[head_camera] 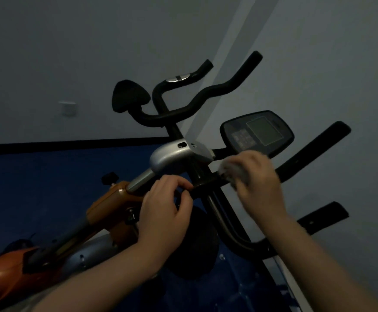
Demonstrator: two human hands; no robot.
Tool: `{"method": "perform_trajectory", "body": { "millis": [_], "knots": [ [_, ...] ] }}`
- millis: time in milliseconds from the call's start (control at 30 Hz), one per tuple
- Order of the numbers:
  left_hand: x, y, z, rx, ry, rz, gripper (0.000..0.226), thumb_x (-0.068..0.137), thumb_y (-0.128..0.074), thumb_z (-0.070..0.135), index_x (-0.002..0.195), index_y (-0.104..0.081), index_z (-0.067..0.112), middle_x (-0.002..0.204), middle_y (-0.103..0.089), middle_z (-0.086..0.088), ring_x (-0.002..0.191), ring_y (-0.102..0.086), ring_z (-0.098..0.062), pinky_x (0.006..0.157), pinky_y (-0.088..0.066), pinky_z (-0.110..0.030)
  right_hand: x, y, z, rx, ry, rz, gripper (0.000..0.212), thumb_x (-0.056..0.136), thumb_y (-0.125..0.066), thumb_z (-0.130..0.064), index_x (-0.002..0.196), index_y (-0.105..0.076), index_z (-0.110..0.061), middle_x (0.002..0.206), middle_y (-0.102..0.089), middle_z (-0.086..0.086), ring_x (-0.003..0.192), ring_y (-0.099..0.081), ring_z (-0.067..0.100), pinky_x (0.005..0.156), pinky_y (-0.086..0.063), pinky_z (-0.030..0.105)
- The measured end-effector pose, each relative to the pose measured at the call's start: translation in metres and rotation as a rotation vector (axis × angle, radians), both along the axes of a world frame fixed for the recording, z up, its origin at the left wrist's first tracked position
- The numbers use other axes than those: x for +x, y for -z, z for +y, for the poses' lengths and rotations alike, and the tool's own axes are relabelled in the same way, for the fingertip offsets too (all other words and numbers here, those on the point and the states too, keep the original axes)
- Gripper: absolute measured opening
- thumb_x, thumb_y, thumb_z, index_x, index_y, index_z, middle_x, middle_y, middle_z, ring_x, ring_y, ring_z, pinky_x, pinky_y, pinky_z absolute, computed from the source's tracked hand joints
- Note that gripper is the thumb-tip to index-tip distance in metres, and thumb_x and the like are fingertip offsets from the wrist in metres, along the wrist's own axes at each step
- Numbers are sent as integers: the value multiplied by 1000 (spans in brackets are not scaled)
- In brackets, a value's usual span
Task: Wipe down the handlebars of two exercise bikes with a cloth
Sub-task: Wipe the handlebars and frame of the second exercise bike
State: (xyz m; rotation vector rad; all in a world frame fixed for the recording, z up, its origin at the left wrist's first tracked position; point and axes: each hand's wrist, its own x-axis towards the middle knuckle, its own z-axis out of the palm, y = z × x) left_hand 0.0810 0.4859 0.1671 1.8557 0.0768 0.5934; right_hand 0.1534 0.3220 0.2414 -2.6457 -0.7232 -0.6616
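The near exercise bike's black handlebar [314,149] runs from the centre stem out to the right, below its console [258,132]. My right hand [258,183] is closed on a pale crumpled cloth [230,170] pressed against the bar just right of the stem; the hand is motion-blurred. My left hand [163,210] grips the dark bar on the left side of the stem. A second bike's curved black handlebars [208,91] rise behind, with a silver sensor patch on one grip and its black saddle [129,95] to the left.
An orange and silver bike frame [107,206] slopes down to the lower left. A second black handle arm [323,217] sticks out at the lower right. Grey walls meet in a corner behind; the floor is blue.
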Motion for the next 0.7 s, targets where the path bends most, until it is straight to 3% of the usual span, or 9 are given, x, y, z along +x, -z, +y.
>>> {"method": "perform_trajectory", "body": {
  "millis": [67,133,200,333,467,600,700],
  "knots": [
    [-1,1,-1,-14,-23,8,10,84,-52,27,86,-54,36,87,-53,19,79,-53,0,62,-39,-20,-8,3,12,121,114,52,31,76,-65,3,102,-66,-13,106,-60,4,101,-54,21,87,-41,19],
    [-1,2,-1,-39,-42,14,10,83,-56,26,86,-54,36,87,-54,17,83,-55,-1,63,-40,-16,-26,18,32,11,-50,92,33,75,-65,2,103,-67,-15,108,-63,0,103,-53,16,90,-36,13],
    [0,3,-2,-80,-43,24,14,82,-61,22,85,-54,35,87,-56,15,85,-56,-3,65,-43,-14,-20,11,29,-83,-260,152,30,76,-67,0,102,-69,-14,107,-65,0,103,-56,16,93,-41,19],
    [0,5,-2,-199,-45,39,10,86,-54,24,81,-56,32,82,-58,11,78,-58,-8,63,-43,-14,-6,1,21,215,10,186,30,80,-66,-1,107,-67,-15,106,-64,-2,99,-60,16,89,-51,36],
    [1,5,0,-325,-66,13,15,88,-45,24,76,-54,25,79,-57,4,75,-56,-11,65,-43,-18,-29,17,43,64,-280,310,32,78,-67,-4,106,-68,-20,106,-67,-4,99,-59,7,91,-45,17],
    [1,2,-2,-396,-82,39,16,88,-44,25,74,-53,24,77,-56,1,74,-57,-17,67,-46,-33,-8,6,24,227,-65,210,34,76,-66,6,103,-70,-15,104,-67,-1,99,-60,13,89,-50,29],
    [1,1,-1,-413,-62,30,16,88,-45,26,75,-53,21,77,-56,-1,74,-56,-20,67,-46,-37,-32,19,43,151,-196,305,37,73,-69,3,102,-71,-20,104,-68,-6,100,-59,9,90,-46,20]
  ]
}}
